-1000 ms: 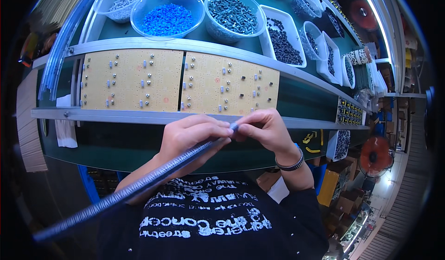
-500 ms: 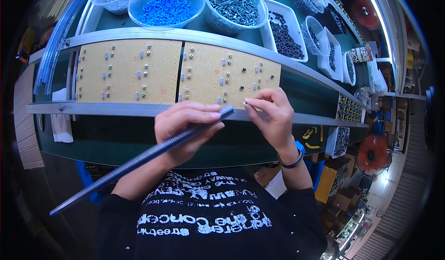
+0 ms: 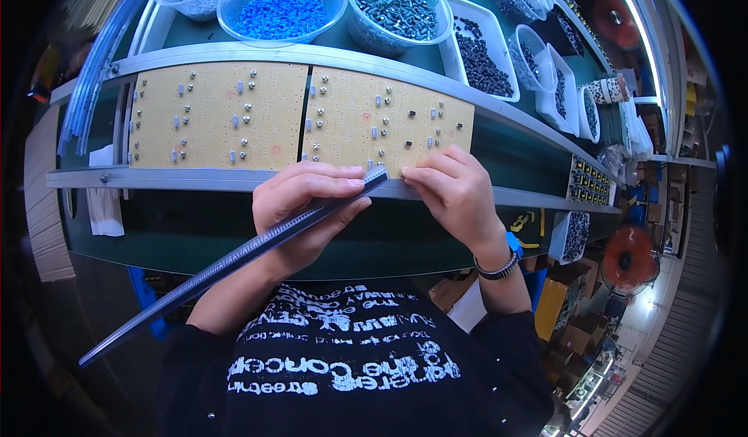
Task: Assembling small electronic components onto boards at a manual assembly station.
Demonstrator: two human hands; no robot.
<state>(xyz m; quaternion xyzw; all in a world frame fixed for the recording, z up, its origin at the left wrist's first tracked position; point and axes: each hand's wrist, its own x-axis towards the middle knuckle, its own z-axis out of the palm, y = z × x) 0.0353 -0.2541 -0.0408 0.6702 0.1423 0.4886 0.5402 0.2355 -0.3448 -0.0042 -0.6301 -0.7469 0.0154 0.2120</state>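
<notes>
My left hand (image 3: pixel 308 211) is closed around a long clear plastic component tube (image 3: pixel 234 269) filled with a row of small dark parts. The tube slants from the lower left up to the right, its upper end just short of my right fingertips. My right hand (image 3: pixel 452 192) pinches at the front edge of the right circuit board (image 3: pixel 343 125); whatever sits between its fingertips is too small and hidden to make out. Small silver, grey and black components stand on this tan board. The left circuit board (image 3: pixel 210 118) beside it bears silver and grey ones.
Metal rails (image 3: pixel 187 178) run along the boards' front and back. Behind stand a bowl of blue parts (image 3: pixel 282 12), a bowl of dark parts (image 3: pixel 397 7) and a white tray of black parts (image 3: pixel 481 55). More clear tubes (image 3: pixel 87 86) lie at the left.
My right hand has moved slightly left onto the board's front edge, and the small part seen at its fingertips is now hidden. The tube has turned a little in my left hand.
</notes>
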